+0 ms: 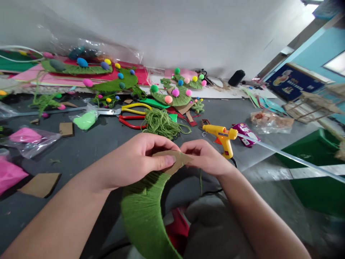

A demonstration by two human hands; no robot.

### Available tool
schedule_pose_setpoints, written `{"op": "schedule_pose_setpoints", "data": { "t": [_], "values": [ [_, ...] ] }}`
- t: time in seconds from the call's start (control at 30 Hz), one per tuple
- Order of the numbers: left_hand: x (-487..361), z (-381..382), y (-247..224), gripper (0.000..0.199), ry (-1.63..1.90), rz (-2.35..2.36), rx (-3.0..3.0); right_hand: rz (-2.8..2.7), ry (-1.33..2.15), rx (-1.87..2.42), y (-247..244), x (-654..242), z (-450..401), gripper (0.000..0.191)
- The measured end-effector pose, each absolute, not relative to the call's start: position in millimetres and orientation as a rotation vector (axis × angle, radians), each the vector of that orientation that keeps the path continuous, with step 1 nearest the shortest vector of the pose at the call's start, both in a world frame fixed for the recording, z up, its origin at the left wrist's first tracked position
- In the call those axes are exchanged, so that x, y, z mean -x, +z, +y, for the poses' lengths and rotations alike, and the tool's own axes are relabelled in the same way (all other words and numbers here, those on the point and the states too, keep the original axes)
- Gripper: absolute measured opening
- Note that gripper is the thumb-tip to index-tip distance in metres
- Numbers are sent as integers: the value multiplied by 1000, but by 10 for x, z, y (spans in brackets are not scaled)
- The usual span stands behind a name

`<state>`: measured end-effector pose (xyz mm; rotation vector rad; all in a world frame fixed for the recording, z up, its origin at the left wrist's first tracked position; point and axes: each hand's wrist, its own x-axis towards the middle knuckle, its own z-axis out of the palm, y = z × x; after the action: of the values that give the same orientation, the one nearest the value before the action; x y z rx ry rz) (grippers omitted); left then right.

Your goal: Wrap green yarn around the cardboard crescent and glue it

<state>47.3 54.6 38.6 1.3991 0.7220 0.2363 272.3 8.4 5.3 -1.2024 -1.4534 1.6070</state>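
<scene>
In our hands is a curved piece of cardboard [144,205] wrapped in green yarn, held above the near edge of the desk [88,149], its bare end [175,167] farthest from us. Our left hand [134,154] is closed on that end, thumb flat on top and fingers curled over the far side, probably to steady it. Our right hand [203,156] pinches narrowly at the pointed tip; a strand [201,182] hangs below, though we cannot tell whether those fingers grip it.

Just beyond our hands sits a heap of yarn [161,124], likely placed for easy reach. It seems to touch the handles of the scissors [114,112], whose blades point toward the desk's left edge. Nearer the right edge lies a glue gun [221,135], nozzle turned inward and glue stick [283,154] jutting outward, which seems to suit its length. Toward the far edge, green pieces [182,101] dotted with pompoms [175,92] rest apart from our hands, perhaps to avoid being crushed.
</scene>
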Motion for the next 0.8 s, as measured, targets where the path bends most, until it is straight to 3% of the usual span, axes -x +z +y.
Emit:
{"op": "schedule_pose_setpoints", "data": {
  "t": [0.4,0.63,0.8],
  "values": [
    [-578,547,147,18,127,896,-1664,-1705,1139,1542,151,-2576,75,25],
    [-654,565,92,19,298,926,-1502,-1905,501,1689,218,-2401,-58,20],
    [-628,581,127,21,507,1004,-1430,-1878,279,1528,185,-2336,-177,10]
  ]
}}
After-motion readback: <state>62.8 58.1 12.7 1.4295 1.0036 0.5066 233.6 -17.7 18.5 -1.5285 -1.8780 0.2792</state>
